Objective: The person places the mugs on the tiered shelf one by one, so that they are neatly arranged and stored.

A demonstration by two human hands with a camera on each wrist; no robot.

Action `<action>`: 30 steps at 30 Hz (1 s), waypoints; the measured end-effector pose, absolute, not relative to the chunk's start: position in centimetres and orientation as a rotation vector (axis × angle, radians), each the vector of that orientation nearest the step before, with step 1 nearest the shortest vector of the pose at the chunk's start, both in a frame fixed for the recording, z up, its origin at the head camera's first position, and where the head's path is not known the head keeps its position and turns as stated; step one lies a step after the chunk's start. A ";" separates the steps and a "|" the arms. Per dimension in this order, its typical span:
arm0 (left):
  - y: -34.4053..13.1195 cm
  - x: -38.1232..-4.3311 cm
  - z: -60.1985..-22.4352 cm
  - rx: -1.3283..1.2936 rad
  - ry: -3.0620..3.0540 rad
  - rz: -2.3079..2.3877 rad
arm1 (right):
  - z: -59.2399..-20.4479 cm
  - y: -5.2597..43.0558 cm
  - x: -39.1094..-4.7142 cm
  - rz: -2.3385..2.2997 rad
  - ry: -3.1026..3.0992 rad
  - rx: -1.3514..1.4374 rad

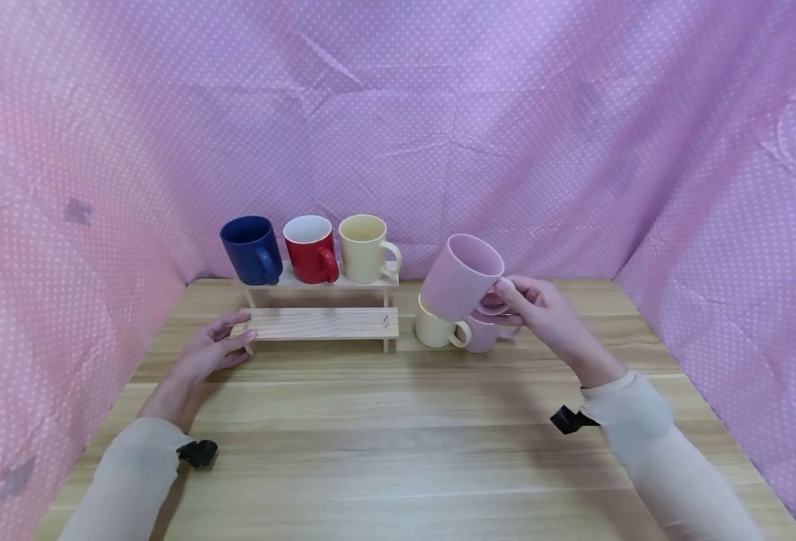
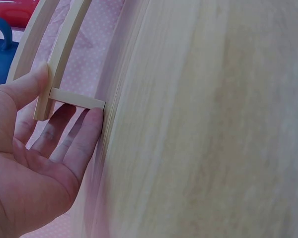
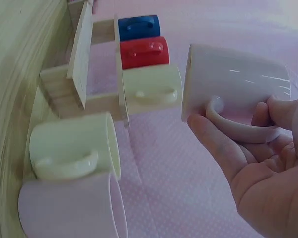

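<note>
My right hand (image 1: 536, 308) grips a pink mug (image 1: 457, 279) by its handle and holds it up, tilted, above the table. In the right wrist view the thumb and fingers of the right hand (image 3: 268, 153) close round that handle. Beneath it on the table stand a cream mug (image 1: 432, 327) and a second pink mug (image 1: 482, 334), both partly hidden. My left hand (image 1: 210, 349) holds the left end of a two-step wooden rack (image 1: 317, 323). Its thumb lies on the lower board, with fingers at the leg, as the left wrist view shows.
On the rack's upper step stand a blue mug (image 1: 249, 252), a red mug (image 1: 312, 252) and a pale yellow mug (image 1: 364, 252) in a row. The lower step is bare wood. Pink dotted cloth (image 1: 398, 135) hangs behind and beside the wooden table (image 1: 371, 443).
</note>
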State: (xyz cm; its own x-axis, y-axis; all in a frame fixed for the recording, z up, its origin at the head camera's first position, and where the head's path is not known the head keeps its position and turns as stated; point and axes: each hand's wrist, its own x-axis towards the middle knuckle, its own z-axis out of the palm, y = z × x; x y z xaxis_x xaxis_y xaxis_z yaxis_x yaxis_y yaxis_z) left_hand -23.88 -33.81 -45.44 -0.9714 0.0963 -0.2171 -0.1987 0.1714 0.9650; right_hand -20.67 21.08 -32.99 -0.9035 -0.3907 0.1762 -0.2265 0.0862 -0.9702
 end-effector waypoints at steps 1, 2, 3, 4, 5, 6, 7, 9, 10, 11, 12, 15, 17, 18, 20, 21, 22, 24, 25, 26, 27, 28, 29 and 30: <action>-33.8 -23.9 -45.4 -0.103 2.214 1.888 | -33.1 20.6 -20.7 -1.930 2.210 -0.640; -33.8 -23.9 -45.4 -0.095 2.214 1.889 | -33.1 20.1 -20.7 -1.918 2.202 -0.642; -33.8 -24.0 -45.4 -0.092 2.212 1.889 | -33.2 19.6 -20.6 -1.907 2.193 -0.638; -33.8 -24.0 -45.4 -0.090 2.212 1.889 | -33.3 19.1 -20.6 -1.892 2.193 -0.634; -33.9 -24.0 -45.5 -0.088 2.217 1.886 | -33.4 18.6 -20.5 -1.876 2.188 -0.634; -33.9 -24.0 -45.5 -0.090 2.220 1.887 | -33.6 18.1 -20.5 -1.860 2.183 -0.636; -34.0 -24.0 -45.5 -0.085 2.222 1.887 | -33.7 17.6 -20.5 -1.850 2.174 -0.635; -34.1 -23.9 -45.5 -0.079 2.222 1.892 | -34.0 16.5 -20.5 -1.843 2.159 -0.630; -34.1 -23.9 -45.5 -0.079 2.219 1.900 | -34.1 16.0 -20.6 -1.844 2.156 -0.631; -34.2 -23.9 -45.5 -0.076 2.214 1.907 | -34.1 15.4 -20.6 -1.849 2.150 -0.632; -34.2 -23.9 -45.5 -0.075 2.210 1.913 | -34.3 14.9 -20.7 -1.853 2.142 -0.638; -34.2 -23.8 -45.5 -0.081 2.209 1.908 | -34.6 13.2 -21.1 -1.859 2.126 -0.682; -34.2 -23.8 -45.5 -0.099 2.211 1.895 | -35.0 12.0 -21.3 -1.848 2.118 -0.718; -34.2 -23.8 -45.5 -0.108 2.207 1.894 | -35.2 11.4 -21.4 -1.840 2.111 -0.737; -34.1 -23.8 -45.5 -0.126 2.200 1.893 | -35.6 10.1 -21.5 -1.821 2.112 -0.770; -34.1 -23.7 -45.4 -0.130 2.194 1.898 | -35.9 9.4 -21.6 -1.810 2.115 -0.785; -34.0 -23.8 -45.4 -0.135 2.190 1.904 | -36.1 8.7 -21.7 -1.795 2.126 -0.804; -33.9 -23.8 -45.4 -0.138 2.183 1.921 | -36.6 7.3 -21.9 -1.770 2.146 -0.839; -33.8 -23.8 -45.4 -0.139 2.183 1.925 | -36.8 6.7 -22.0 -1.758 2.155 -0.850; -33.8 -23.8 -45.4 -0.140 2.180 1.930 | -37.1 6.0 -22.2 -1.757 2.146 -0.851; -33.8 -23.9 -45.3 -0.144 2.180 1.932 | -37.2 5.3 -22.3 -1.754 2.134 -0.855; -33.7 -23.9 -45.3 -0.153 2.179 1.935 | -37.3 4.7 -22.4 -1.753 2.117 -0.845; -33.7 -23.9 -45.3 -0.160 2.178 1.936 | -37.4 4.1 -22.5 -1.751 2.099 -0.832; -33.6 -23.9 -45.3 -0.168 2.182 1.936 | -37.4 3.4 -22.6 -1.750 2.081 -0.821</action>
